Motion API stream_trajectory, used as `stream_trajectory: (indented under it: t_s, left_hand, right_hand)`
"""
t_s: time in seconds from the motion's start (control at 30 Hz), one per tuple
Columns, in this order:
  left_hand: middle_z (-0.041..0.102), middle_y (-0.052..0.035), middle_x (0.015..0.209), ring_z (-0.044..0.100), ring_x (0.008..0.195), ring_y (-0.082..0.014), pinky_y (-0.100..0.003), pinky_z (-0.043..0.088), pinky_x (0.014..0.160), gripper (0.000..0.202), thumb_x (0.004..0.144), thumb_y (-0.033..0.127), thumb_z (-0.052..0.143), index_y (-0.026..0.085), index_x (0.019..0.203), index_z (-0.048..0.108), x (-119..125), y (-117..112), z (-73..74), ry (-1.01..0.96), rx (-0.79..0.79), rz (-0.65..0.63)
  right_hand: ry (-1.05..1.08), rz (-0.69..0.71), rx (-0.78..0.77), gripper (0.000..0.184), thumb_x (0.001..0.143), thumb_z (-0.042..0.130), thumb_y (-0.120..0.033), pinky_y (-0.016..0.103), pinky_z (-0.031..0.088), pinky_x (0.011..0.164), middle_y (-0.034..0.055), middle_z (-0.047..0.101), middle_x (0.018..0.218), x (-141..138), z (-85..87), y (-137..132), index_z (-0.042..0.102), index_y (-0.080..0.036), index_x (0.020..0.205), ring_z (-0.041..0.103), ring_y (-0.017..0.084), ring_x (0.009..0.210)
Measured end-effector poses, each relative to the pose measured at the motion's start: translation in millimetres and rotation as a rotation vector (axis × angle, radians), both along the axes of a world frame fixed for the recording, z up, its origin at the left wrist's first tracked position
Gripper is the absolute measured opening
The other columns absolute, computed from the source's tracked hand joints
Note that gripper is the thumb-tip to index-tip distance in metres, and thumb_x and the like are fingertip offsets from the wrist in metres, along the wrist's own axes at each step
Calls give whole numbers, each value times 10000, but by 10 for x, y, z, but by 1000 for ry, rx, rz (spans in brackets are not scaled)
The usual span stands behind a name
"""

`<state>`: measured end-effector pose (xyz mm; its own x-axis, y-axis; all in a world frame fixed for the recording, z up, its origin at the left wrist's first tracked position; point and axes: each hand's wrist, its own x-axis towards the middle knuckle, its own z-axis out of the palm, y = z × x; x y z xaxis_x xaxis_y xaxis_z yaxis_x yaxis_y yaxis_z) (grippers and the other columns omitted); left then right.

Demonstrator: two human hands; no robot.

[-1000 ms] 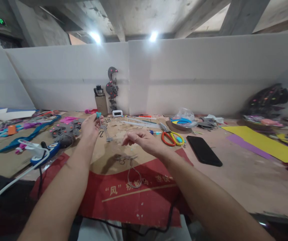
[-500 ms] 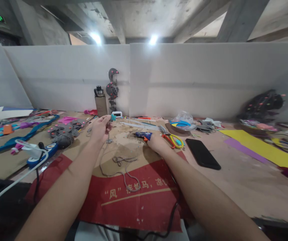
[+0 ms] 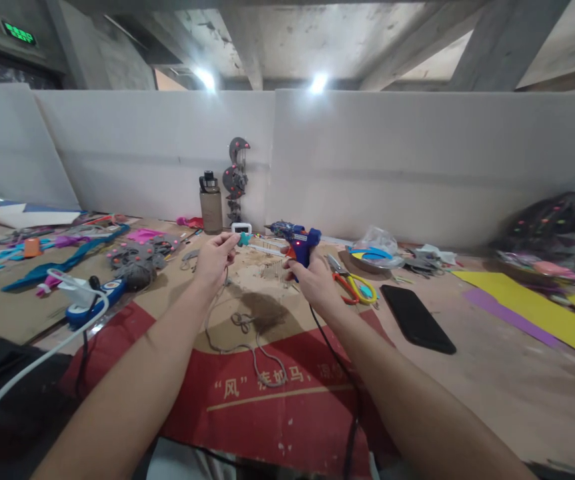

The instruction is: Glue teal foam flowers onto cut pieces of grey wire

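Note:
A small teal piece is pinched between the fingertips of my left hand. Grey cord trails below that hand and lies loosely curled on the cardboard. My right hand is wrapped round the handle of a blue glue gun with an orange trigger. The gun is raised off the table, its nozzle pointing left towards the teal piece, with space between them. Under the gun stands a wire rest. A black cable runs down from the gun.
Right of my right hand lie yellow-handled scissors, orange-handled pliers and a black phone. A bottle stands by the white partition. On the left are a blue power strip and grey felt pieces.
My right hand has lifted the glue gun up from the wire rest. My left hand still pinches the teal piece. The view has shifted slightly left.

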<state>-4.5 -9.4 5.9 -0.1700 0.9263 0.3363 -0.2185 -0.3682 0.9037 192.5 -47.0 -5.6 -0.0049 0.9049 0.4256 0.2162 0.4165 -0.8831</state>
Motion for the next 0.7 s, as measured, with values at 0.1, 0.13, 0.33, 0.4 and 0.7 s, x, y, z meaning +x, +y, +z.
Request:
stream_trajectory:
  t_s: [0.1,0.13,0.33,0.4,0.7]
  left_hand:
    - [431,59,464,316,411,-35,-188,156,405,312,577,388,763,127,694,639,1,2,-11,1,-10,16]
    - [427,60,461,313,411,-34,-189,152,406,317,568,391,768,127,691,642,4,2,-13,1,-15,22]
    - [457,45,508,341,436,-34,-182,186,414,328,566,404,773,127,712,676,31,15,-34,35,-5,66]
    - [468,40,526,351,444,-33,-179,206,421,331,568,407,774,129,725,686,39,21,-47,44,13,82]
    - [457,38,531,339,452,-41,-191,210,429,297,628,405,742,139,752,701,47,29,-90,107,91,88]
  right_hand:
    - [17,113,62,244,806,463,-293,264,461,567,30,605,836,-94,38,-146,532,-181,1011,518,118,576]
    - [6,126,72,241,814,466,-305,267,457,566,25,592,812,-110,33,-168,525,-182,1013,507,120,574]
    - [-168,34,158,199,818,473,-285,318,453,660,61,592,863,-133,-7,-179,508,-184,986,539,175,701]
    - [-212,2,172,203,819,463,-272,336,451,699,76,601,885,-137,11,-195,513,-178,992,547,191,742]
    - [-308,-36,219,277,830,456,-270,372,453,764,110,627,934,-166,-2,-202,509,-163,1080,569,224,808]
